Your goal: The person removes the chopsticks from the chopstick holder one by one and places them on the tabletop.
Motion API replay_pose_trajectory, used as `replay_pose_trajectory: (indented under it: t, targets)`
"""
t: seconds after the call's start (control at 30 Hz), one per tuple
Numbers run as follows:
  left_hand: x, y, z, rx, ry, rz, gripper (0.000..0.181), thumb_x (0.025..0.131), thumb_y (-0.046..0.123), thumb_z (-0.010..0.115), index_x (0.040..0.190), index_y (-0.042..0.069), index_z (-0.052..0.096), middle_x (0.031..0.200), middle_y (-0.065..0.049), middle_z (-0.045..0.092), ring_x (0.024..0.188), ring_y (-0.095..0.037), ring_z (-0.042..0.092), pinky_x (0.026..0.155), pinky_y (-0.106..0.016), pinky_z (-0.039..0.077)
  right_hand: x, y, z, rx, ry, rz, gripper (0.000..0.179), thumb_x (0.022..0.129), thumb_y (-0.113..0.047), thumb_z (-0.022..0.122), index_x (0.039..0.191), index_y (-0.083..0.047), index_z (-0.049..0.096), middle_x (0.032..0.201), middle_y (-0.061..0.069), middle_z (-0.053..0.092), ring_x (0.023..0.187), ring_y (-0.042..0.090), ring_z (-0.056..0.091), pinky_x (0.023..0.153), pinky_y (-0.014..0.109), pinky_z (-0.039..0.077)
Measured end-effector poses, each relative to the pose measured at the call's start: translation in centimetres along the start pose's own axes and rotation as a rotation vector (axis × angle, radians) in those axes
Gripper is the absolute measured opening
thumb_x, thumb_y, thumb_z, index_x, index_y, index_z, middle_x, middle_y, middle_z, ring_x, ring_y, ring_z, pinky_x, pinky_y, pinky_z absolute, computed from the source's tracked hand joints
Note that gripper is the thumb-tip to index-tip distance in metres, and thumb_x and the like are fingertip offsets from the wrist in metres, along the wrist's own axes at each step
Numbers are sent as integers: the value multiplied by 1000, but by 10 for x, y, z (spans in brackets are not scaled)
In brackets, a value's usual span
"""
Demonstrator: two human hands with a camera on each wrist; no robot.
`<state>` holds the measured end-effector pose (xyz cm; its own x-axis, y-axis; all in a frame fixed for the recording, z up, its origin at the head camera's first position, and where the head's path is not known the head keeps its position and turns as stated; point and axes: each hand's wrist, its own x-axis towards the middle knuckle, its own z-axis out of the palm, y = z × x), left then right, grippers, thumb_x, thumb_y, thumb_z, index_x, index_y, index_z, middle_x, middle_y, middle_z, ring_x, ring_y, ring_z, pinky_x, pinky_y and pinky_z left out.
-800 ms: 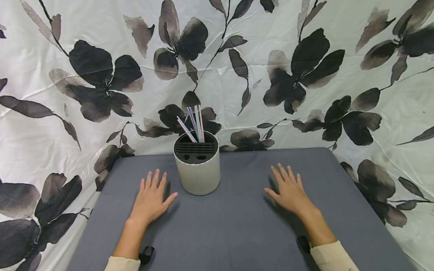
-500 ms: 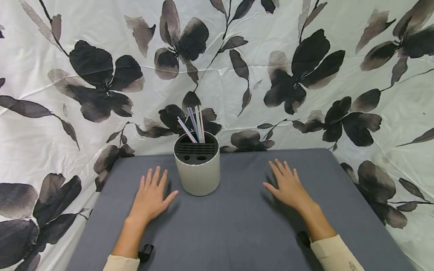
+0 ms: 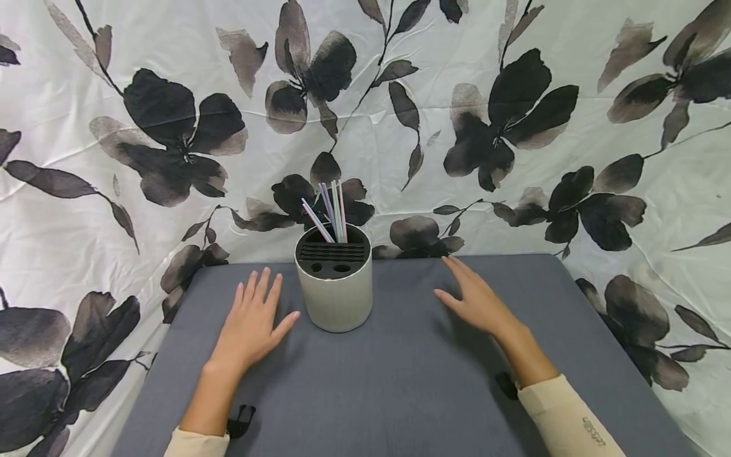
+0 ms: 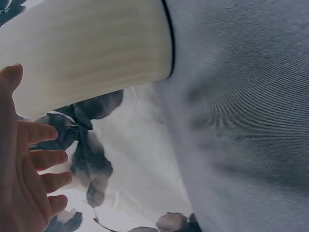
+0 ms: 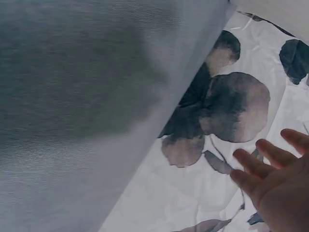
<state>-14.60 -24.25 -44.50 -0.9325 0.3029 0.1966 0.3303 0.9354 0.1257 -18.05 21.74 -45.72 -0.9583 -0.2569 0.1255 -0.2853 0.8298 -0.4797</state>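
Observation:
A round cream holder [image 3: 338,301] with a black slotted top stands upright toward the back of the table. Several pastel straw-like sticks [image 3: 337,212] lean in its rear opening. Left of it, my left hand [image 3: 251,320] has its fingers spread and its thumb pointing at the holder's side, with a gap between. In the left wrist view the holder's wall [image 4: 96,48] looms beyond the fingers. To the holder's right, my right hand [image 3: 476,301] is held with straight fingers over the table, apart from the holder. Both hands hold nothing.
The table [image 3: 377,393] has a grey cover, and its back edge runs just behind the holder. A white cloth with dark flowers [image 3: 400,146] hangs behind and at both sides. Small black wrist devices [image 3: 242,421] sit under the forearms.
My right hand has moved inward and toward the back, turning so its fingers line up. My left hand has shifted slightly toward the back. The holder stays in place.

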Motion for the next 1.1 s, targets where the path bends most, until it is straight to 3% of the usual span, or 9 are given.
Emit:
replay_pose_trajectory:
  t: [0.2,0.5,0.83,1.1]
  targets:
    - [2,6,-15,9,13,19,85,100,58,55,159,0,34,167,-26,25,155,-48,20,124,-66,17,16,-13,-6,74,-38,-29,80,102,-48,62,166,-18,24,170,15,26,155,42,27,119,67,28]
    - [18,13,-39,-6,36,56,83,102,56,53,160,0,33,168,-26,23,156,-48,18,125,-64,17,45,-33,-17,104,-50,-87,77,103,-41,62,165,-14,26,168,17,30,154,41,30,120,64,30]
    - [39,25,-56,-22,24,108,73,107,49,42,161,1,30,171,-23,17,158,-45,14,126,-63,17,79,-58,-31,113,-86,-125,75,104,-42,60,165,-15,26,169,13,30,154,37,31,121,62,29]
    - [59,31,-61,-68,-5,127,74,109,50,38,163,2,26,172,-20,12,160,-40,9,127,-62,13,113,-73,-33,155,-125,-86,72,105,-47,55,165,-16,28,166,10,38,149,36,41,118,60,36]
